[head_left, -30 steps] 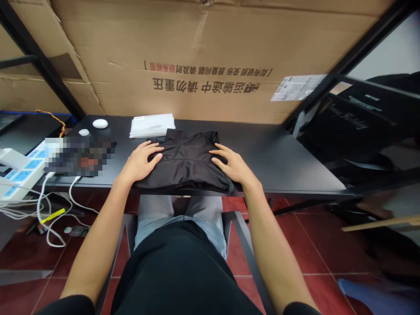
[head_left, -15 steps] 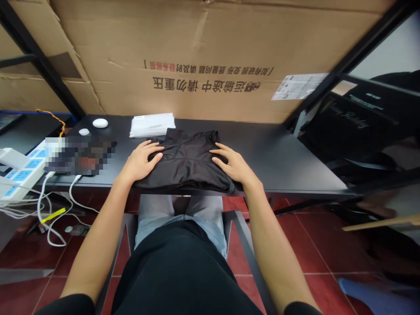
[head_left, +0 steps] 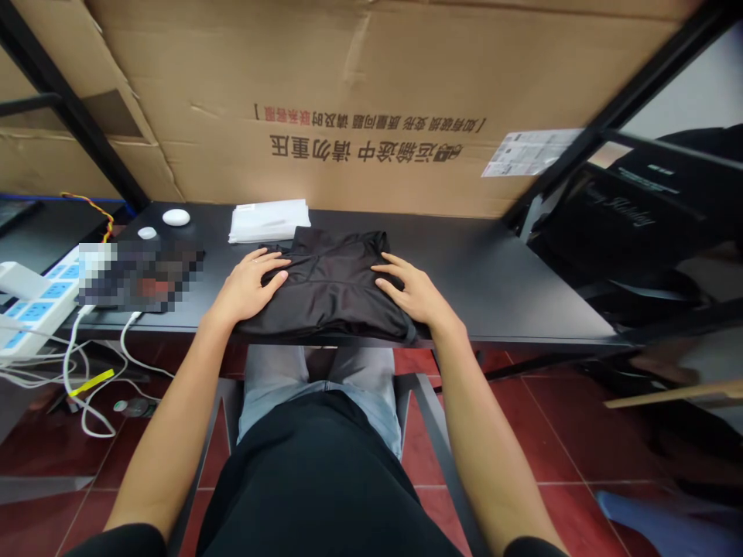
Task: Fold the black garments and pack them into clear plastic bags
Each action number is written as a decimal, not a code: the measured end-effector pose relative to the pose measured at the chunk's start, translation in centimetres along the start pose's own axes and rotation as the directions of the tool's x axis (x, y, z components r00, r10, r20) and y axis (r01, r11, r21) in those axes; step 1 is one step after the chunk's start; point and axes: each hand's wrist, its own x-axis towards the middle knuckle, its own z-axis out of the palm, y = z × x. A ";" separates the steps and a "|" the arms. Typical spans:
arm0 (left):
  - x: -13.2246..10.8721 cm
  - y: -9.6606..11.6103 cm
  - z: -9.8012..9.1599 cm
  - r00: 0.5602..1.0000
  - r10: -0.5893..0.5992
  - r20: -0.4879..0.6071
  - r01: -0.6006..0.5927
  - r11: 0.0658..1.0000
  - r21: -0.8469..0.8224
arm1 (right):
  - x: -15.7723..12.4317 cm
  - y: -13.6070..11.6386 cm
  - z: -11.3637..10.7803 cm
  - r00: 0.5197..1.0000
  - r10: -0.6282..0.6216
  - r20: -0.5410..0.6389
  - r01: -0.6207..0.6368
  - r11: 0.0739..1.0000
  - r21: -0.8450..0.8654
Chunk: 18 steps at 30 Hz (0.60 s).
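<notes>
the left hand [head_left: 249, 288] and the right hand [head_left: 415, 294] lie flat on a folded, glossy black fabric garment [head_left: 330, 290], one on each side of its middle, and very little has changed over the last second. the hands stay in almost the same place, and the garment keeps the same folded shape, so nothing new has been moved or folded since the earlier frames. the main difference is in the view, which has tipped slightly, so the dark print on the large tan cardboard box [head_left: 371, 77] sits a little higher in the frame. the fingers [head_left: 272, 264] of both hands are open and gently spread, pressing on the cloth from above without pinching or gripping it. the garment sits at the near edge of a long matte black table [head_left: 511, 305], directly in front of the person. just beyond it lies a neat stack of folded white cloth [head_left: 268, 221], and further left are a white oval disc [head_left: 176, 217] and a smaller round white piece [head_left: 147, 233]. a pixelated patch [head_left: 139, 276] hides whatever lies beside them. at the far left, a white power strip with blue sockets [head_left: 35, 309] feeds white cables [head_left: 73, 363] that hang toward the dark red tile floor [head_left: 522, 441].
</notes>
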 end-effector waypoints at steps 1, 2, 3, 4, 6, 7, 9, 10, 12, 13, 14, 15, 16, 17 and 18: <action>0.0 0.0 0.0 1.000 0.001 0.001 -0.001 1.000 0.000 | 0.0 0.0 0.0 1.000 0.001 -0.001 -0.001 1.000 0.000; 0.0 0.0 0.0 1.000 0.001 0.001 -0.001 1.000 -0.001 | 0.0 0.0 0.0 1.000 0.002 -0.001 -0.002 1.000 0.000; 0.0 0.0 0.0 1.000 0.000 0.003 0.000 1.000 -0.001 | 0.0 0.0 0.0 1.000 0.003 -0.003 -0.003 1.000 0.003; 0.0 0.1 0.0 1.000 -0.002 0.005 0.002 1.000 -0.002 | 0.0 -0.1 0.0 1.000 0.003 -0.003 -0.003 1.000 0.006; 0.0 0.1 -0.1 1.000 -0.009 0.008 0.009 1.000 -0.002 | 0.0 -0.1 0.0 1.000 0.004 -0.002 -0.004 1.000 0.011; 0.0 0.2 -0.1 1.000 -0.012 0.010 0.012 1.000 -0.002 | 0.0 -0.1 0.0 1.000 0.005 0.000 -0.005 1.000 0.011; -0.1 0.2 -0.1 1.000 -0.012 0.012 0.012 1.000 -0.001 | 0.0 -0.1 0.0 1.000 0.007 0.000 -0.007 1.000 0.008; -0.1 0.1 -0.1 1.000 -0.010 0.011 0.010 1.000 -0.001 | 0.0 -0.1 0.0 1.000 0.006 0.000 -0.006 1.000 0.005; 0.0 0.1 0.0 1.000 -0.002 0.009 0.002 1.000 0.000 | 0.0 -0.1 0.0 1.000 0.004 -0.001 -0.004 1.000 0.002; 0.0 0.1 0.0 1.000 0.002 0.008 -0.002 1.000 0.001 | 0.0 0.0 0.0 1.000 0.003 -0.001 -0.003 1.000 0.001; 0.0 0.0 0.0 1.000 0.005 0.006 -0.005 1.000 0.004 | 0.0 0.0 0.0 1.000 0.002 -0.001 -0.002 1.000 0.001; 0.0 0.0 0.0 1.000 0.007 0.006 -0.007 1.000 0.007 | 0.0 0.0 0.0 1.000 0.001 -0.003 -0.001 1.000 0.002; 0.0 0.0 0.0 1.000 0.008 0.007 -0.008 1.000 0.010 | 0.0 0.0 0.0 1.000 0.000 -0.004 0.000 1.000 0.003; 0.0 0.0 0.0 1.000 0.009 0.008 -0.009 1.000 0.011 | 0.0 0.0 0.0 1.000 -0.002 -0.006 0.002 1.000 0.003; 0.0 0.0 0.0 1.000 0.011 0.008 -0.011 1.000 0.012 | 0.0 0.0 0.0 1.000 -0.003 -0.006 0.003 1.000 0.002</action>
